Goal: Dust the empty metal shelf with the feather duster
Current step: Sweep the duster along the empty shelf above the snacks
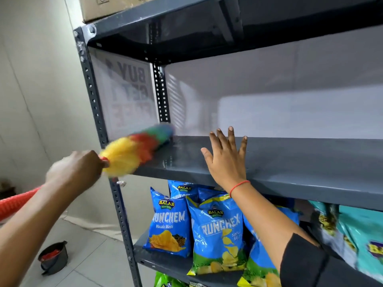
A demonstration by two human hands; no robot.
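A grey metal shelf (290, 160) runs across the middle of the view with nothing standing on it. My left hand (76, 168) grips the feather duster (136, 150) at the base of its head. The yellow, red, green and blue head is blurred and lies on the shelf's left end, reaching toward the back corner. The duster's orange ribbed handle (16, 201) sticks out behind my forearm. My right hand (227, 158) rests flat on the shelf near its front edge, fingers spread, holding nothing, a little to the right of the duster.
Blue snack bags (215, 230) fill the shelf below, with teal bags (356, 241) to the right. A cardboard box (103, 7) sits on the top shelf. A perforated upright post (97, 112) frames the left side. A dark bucket (53, 256) stands on the tiled floor.
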